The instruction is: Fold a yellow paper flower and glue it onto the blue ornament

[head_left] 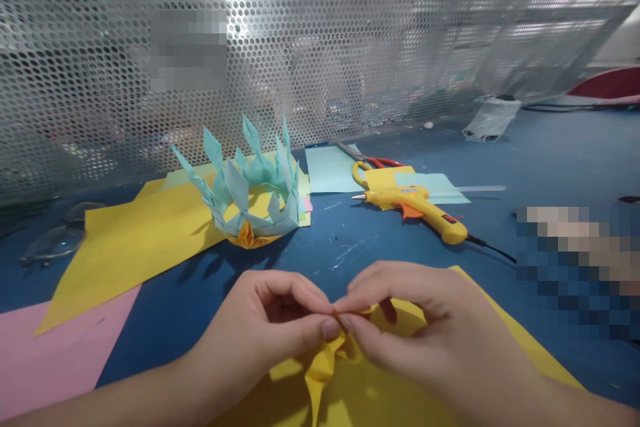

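Note:
My left hand point(273, 323) and my right hand point(410, 323) meet at the front of the blue table, fingertips pinched together on a small folded yellow paper piece point(327, 360). The piece hangs just above a larger yellow sheet point(520, 340) that lies under my right hand. Both hands are closed in a pinch on the paper. Behind them stands a finished paper flower point(250, 190) with pale blue pointed petals and an orange-yellow base.
A yellow glue gun point(420, 207) with a black cord lies at centre right, and scissors point(373, 163) with yellow and red handles rest on light blue paper behind it. Large yellow point(130, 240) and pink point(55, 353) sheets lie left. A perforated metal screen point(320, 40) closes the back.

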`<action>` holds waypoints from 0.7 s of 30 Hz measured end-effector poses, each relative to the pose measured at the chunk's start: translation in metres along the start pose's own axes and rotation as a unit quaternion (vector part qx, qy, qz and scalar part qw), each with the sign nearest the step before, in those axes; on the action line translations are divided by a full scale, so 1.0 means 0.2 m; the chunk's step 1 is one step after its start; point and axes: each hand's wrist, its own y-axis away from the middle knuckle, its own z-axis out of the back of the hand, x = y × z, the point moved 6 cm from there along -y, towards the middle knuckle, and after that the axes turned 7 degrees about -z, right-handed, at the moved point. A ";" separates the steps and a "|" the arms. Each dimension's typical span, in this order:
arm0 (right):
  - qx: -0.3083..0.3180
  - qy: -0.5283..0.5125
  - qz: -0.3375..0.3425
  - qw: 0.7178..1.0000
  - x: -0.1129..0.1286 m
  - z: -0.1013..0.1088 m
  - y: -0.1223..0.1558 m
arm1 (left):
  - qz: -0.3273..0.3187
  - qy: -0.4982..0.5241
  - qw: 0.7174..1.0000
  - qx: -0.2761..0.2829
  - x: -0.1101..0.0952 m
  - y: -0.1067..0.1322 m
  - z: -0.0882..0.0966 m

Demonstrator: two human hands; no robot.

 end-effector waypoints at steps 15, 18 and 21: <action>0.033 0.023 0.013 0.999 0.02 0.01 -0.02 | -0.038 0.024 0.999 0.003 -0.04 -0.01 0.00; 0.041 0.021 0.041 0.998 0.04 0.01 -0.02 | -0.036 0.026 0.999 -0.017 -0.04 -0.01 0.01; 0.044 0.022 0.047 0.998 0.05 0.01 -0.01 | -0.022 0.026 0.999 -0.021 -0.03 -0.01 0.01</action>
